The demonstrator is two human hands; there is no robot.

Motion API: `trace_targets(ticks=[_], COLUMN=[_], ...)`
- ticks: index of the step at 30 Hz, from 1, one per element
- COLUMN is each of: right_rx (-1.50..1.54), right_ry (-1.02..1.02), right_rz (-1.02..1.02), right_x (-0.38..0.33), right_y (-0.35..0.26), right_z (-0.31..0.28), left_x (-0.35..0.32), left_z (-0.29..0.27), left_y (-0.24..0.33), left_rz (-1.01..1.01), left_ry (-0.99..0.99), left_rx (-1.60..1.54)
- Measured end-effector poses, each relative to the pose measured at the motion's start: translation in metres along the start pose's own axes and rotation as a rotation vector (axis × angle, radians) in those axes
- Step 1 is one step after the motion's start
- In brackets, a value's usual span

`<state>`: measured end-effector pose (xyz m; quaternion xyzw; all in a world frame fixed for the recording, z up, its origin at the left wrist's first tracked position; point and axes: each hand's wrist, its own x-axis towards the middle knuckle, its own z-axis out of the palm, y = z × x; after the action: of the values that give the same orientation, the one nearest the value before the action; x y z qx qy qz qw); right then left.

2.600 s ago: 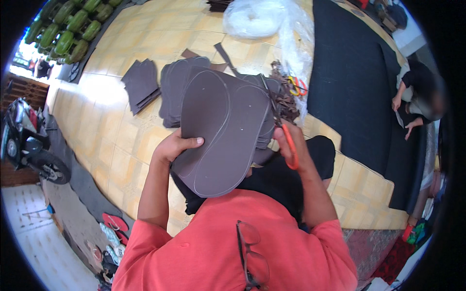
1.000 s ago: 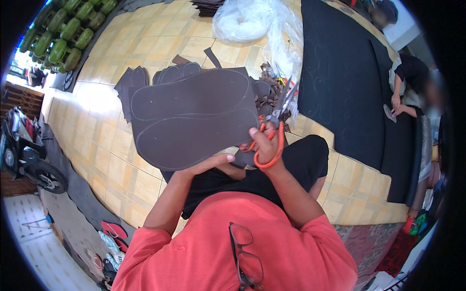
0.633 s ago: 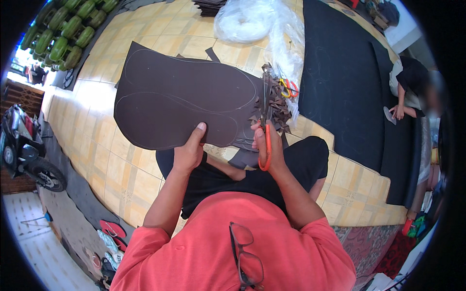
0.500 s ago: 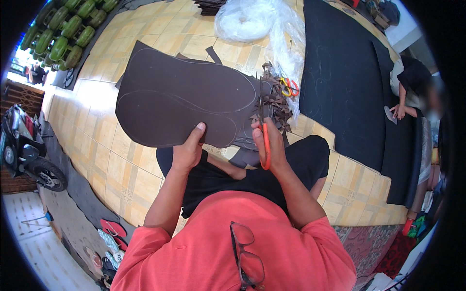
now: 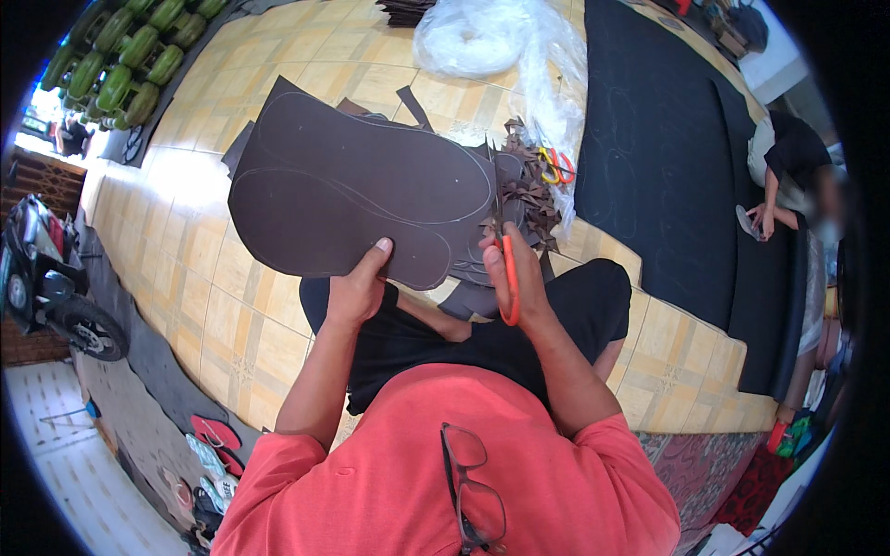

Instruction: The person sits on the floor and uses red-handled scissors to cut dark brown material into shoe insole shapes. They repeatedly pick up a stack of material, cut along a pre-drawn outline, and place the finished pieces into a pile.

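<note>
My left hand [image 5: 359, 289] grips the lower edge of a dark brown sheet [image 5: 324, 176], thumb on top. Curved pale outlines resembling soles are drawn on this sheet. In my right hand [image 5: 525, 283] is a pair of scissors [image 5: 509, 278] with orange handles. Their blades point away from me, parted slightly at the tips, right by the sheet's rounded right end. Whether they touch it, I cannot tell. Behind the blades lies a heap of brown offcuts [image 5: 533, 199], with more cut brown pieces [image 5: 471, 269] beneath.
Scissors with yellow and red handles [image 5: 556, 167] lie by the offcuts. Clear plastic [image 5: 473, 42] is bunched up beyond. A long black sheet [image 5: 658, 185] with drawn outlines covers the right floor, where another person [image 5: 788, 153] bends over it. A motorcycle [image 5: 65, 287] stands left.
The brown sheet has turned slightly clockwise and shifted a little right toward the scissors. Both my hands keep almost the same place. The other person's hands have moved slightly.
</note>
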<state>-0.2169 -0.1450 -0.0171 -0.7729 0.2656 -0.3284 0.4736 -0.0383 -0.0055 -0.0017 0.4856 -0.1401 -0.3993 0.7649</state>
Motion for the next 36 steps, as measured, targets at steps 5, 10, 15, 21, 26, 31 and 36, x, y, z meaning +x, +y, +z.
trace_targets(ticks=[5,10,15,21,26,31,36], right_rx=[0.002,0.013,0.001,0.068,0.084,0.05,0.04], right_ry=[-0.158,-0.165,-0.072,-0.223,-0.098,-0.048,-0.04], right_rz=[0.145,0.148,0.023,0.258,0.215,0.179,0.143], right_x=[-0.001,-0.009,-0.007,-0.019,-0.006,0.006,0.007], right_y=[0.0,0.012,0.018,0.019,0.016,0.0,-0.002], right_z=[-0.017,-0.014,-0.002,-0.015,-0.009,-0.011,-0.013], left_x=[0.01,0.015,0.016,0.022,0.009,0.001,-0.001], left_z=[-0.005,-0.003,-0.014,-0.023,-0.027,-0.032,-0.033], left_y=[0.012,0.023,0.016,0.026,0.033,0.029,0.028], left_rz=[0.078,0.052,0.047,-0.07,-0.307,-0.48,-0.498], left_ry=[0.021,0.085,0.044,0.062,0.039,-0.034,-0.061], left_rx=[-0.014,0.002,0.043,0.071,0.168,0.281,0.339])
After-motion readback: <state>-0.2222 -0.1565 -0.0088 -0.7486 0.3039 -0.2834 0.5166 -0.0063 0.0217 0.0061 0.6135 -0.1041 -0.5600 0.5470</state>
